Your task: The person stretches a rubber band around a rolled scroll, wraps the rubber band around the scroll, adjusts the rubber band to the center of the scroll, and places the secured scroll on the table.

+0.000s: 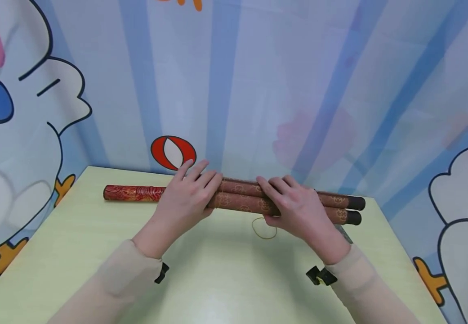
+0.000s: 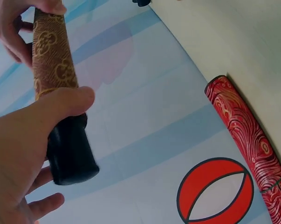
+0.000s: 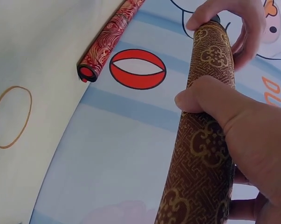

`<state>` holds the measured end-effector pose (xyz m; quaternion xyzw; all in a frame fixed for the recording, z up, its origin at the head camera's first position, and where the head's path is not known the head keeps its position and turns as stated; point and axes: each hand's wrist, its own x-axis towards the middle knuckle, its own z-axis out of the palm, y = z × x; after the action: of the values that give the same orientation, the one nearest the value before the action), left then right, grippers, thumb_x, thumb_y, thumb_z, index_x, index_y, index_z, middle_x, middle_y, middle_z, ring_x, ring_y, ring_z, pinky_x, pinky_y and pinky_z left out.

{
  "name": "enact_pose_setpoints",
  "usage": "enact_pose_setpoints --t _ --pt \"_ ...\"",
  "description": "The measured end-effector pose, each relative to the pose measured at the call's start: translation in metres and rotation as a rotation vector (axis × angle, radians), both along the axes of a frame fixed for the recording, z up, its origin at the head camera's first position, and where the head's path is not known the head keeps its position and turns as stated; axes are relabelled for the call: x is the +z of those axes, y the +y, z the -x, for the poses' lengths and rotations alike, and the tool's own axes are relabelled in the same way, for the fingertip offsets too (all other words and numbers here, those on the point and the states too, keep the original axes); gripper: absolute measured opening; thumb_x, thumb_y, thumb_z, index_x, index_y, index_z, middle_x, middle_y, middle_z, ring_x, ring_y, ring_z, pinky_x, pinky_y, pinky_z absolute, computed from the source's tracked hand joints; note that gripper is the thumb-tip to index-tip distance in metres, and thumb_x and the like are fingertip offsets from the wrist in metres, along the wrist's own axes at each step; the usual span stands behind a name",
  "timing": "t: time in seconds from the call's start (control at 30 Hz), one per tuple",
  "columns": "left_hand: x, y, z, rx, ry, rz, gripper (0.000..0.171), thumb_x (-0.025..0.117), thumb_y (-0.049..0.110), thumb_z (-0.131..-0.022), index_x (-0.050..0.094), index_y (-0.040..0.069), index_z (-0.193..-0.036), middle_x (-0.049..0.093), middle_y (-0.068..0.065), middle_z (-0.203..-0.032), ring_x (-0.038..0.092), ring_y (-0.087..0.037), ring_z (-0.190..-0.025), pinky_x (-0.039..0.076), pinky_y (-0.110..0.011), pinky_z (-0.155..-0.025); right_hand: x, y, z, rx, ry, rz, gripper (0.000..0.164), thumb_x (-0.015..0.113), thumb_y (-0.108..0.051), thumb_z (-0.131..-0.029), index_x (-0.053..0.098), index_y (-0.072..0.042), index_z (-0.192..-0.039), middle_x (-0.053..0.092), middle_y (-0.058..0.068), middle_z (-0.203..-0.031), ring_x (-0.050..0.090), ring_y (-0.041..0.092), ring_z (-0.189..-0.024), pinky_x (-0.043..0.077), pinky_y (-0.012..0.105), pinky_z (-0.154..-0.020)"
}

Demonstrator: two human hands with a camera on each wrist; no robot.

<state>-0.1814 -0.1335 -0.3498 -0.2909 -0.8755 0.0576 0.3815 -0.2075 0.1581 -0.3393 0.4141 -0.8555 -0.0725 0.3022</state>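
Observation:
Two brown rolls (image 1: 239,202) with gold flower patterns lie side by side, raised above the table. My left hand (image 1: 189,191) grips them near their left end, the thumb on the near side. Farther right, my right hand (image 1: 298,202) holds the same pair, with the dark ends (image 1: 354,218) sticking out beyond it. In the left wrist view a black end (image 2: 72,154) shows past the left thumb. Behind the left hand, a red patterned roll (image 1: 132,193) rests on the table, partly hidden. A thin rubber band (image 1: 264,238) lies below the rolls.
The pale table (image 1: 225,279) ends at a blue-striped cartoon backdrop (image 1: 225,90) that rises behind and at both sides. A dark grey flat thing (image 1: 344,234) shows beside the right wrist, mostly covered. Black pieces (image 1: 321,276) sit at the sleeve cuffs.

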Motion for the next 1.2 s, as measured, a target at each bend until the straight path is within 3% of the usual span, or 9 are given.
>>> enact_pose_setpoints --t 0.2,0.47,0.73,0.93,1.03,1.13,1.2 --pt "-0.003 0.01 0.002 -0.004 0.072 -0.004 0.073 0.098 0.04 -0.074 0.069 0.004 -0.129 0.074 -0.01 -0.125 0.064 -0.033 -0.132 0.049 -0.052 -0.114 0.002 -0.005 0.0 0.012 0.01 0.016 0.087 0.095 -0.046 -0.077 0.062 -0.01 -0.149 0.069 0.008 -0.12 0.067 0.03 -0.102 0.059 0.042 -0.051" --pt "-0.005 0.003 -0.002 0.052 -0.01 -0.001 0.099 0.101 0.053 -0.068 0.062 0.006 -0.145 0.071 -0.011 -0.136 0.057 -0.034 -0.14 0.041 -0.053 -0.121 0.002 -0.009 0.003 0.007 0.005 -0.003 0.088 0.096 -0.045 -0.076 0.062 -0.011 -0.148 0.068 0.007 -0.121 0.067 0.031 -0.101 0.059 0.041 -0.054" --pt "-0.006 0.007 -0.003 0.121 0.048 0.044 0.088 0.101 0.047 -0.069 0.069 0.003 -0.137 0.073 -0.013 -0.128 0.062 -0.035 -0.134 0.04 -0.054 -0.122 0.002 -0.014 0.004 0.001 0.003 -0.036 0.09 0.097 -0.047 -0.075 0.061 -0.011 -0.149 0.068 0.008 -0.121 0.066 0.03 -0.103 0.061 0.041 -0.059" --pt "-0.009 0.012 0.001 0.085 0.076 0.015 0.078 0.097 0.043 -0.078 0.069 0.0 -0.136 0.074 -0.015 -0.127 0.069 -0.034 -0.126 0.043 -0.052 -0.121 0.002 -0.022 0.005 0.008 0.024 -0.025 0.087 0.096 -0.045 -0.076 0.061 -0.01 -0.148 0.068 0.008 -0.12 0.066 0.03 -0.102 0.062 0.04 -0.06" --pt "-0.006 0.011 0.001 0.067 0.051 0.016 0.083 0.098 0.044 -0.076 0.067 0.0 -0.14 0.073 -0.016 -0.133 0.068 -0.033 -0.127 0.043 -0.052 -0.121 0.002 -0.024 0.006 0.014 0.023 -0.011 0.088 0.096 -0.046 -0.077 0.061 -0.01 -0.148 0.068 0.008 -0.121 0.066 0.03 -0.101 0.061 0.04 -0.058" --pt "-0.002 0.006 -0.001 0.088 0.032 0.009 0.096 0.102 0.047 -0.069 0.064 0.001 -0.144 0.07 -0.016 -0.138 0.065 -0.034 -0.132 0.038 -0.054 -0.124 0.002 -0.022 0.007 0.0 0.026 0.003 0.084 0.095 -0.045 -0.078 0.062 -0.01 -0.148 0.068 0.008 -0.12 0.066 0.03 -0.1 0.059 0.039 -0.053" --pt "-0.001 0.004 -0.002 0.1 0.038 0.011 0.095 0.102 0.046 -0.069 0.064 0.002 -0.144 0.07 -0.016 -0.138 0.064 -0.035 -0.133 0.037 -0.054 -0.125 0.002 -0.02 0.007 -0.004 0.027 0.003 0.083 0.094 -0.045 -0.079 0.062 -0.01 -0.147 0.068 0.008 -0.12 0.066 0.03 -0.1 0.058 0.039 -0.051"
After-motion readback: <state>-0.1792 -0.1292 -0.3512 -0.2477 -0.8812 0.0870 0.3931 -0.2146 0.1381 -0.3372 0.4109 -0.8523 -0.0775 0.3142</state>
